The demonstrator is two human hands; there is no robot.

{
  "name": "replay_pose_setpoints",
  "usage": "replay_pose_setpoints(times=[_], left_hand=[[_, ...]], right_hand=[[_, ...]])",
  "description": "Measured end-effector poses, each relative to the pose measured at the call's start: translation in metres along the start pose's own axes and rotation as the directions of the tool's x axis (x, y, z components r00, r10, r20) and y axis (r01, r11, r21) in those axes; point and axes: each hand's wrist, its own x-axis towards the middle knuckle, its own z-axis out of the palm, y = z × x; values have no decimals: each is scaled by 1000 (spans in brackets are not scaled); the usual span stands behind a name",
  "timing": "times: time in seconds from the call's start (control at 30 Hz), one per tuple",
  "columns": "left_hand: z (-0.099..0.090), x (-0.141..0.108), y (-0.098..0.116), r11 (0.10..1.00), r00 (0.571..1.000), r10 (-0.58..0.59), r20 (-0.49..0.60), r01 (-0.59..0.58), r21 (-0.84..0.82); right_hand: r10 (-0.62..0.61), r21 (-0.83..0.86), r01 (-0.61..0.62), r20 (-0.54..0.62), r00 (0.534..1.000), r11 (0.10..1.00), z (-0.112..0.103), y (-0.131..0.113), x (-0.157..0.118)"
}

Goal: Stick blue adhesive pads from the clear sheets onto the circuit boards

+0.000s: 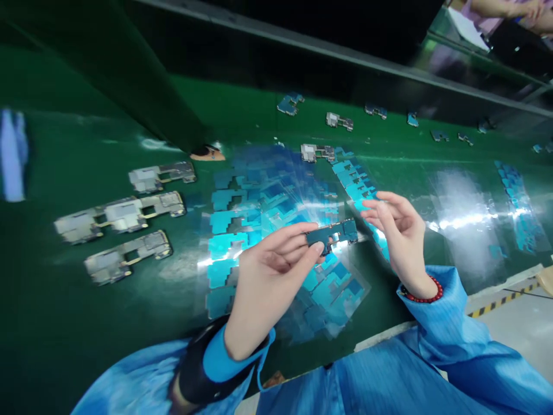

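My left hand pinches a small circuit board between thumb and fingers, holding it above the bench. The board is long and notched, with dark blue film on its upper face. To its right, my right hand is raised with thumb and index fingertips close together; whatever may be between them is too small to make out. Just behind those fingers lies a narrow strip of bright blue film pieces. Beneath my left hand, overlapping clear sheets carry rows of blue cut-out films.
Several bare circuit boards lie on the green bench at left. More boards are scattered along the back, below a dark shelf edge. Another film sheet lies at right. A person's hands show at top right.
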Motion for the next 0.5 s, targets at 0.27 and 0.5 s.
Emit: replay_pose_setpoints(times=[0.27, 0.5], left_hand=[[1, 9, -2, 993, 996, -58, 68, 65, -99], [-3, 15, -6, 994, 997, 2, 82, 7, -108]], right_hand=[[225, -68, -215, 360, 905, 974, 3, -2, -9], [96, -411, 8, 232, 968, 912, -31, -22, 104]])
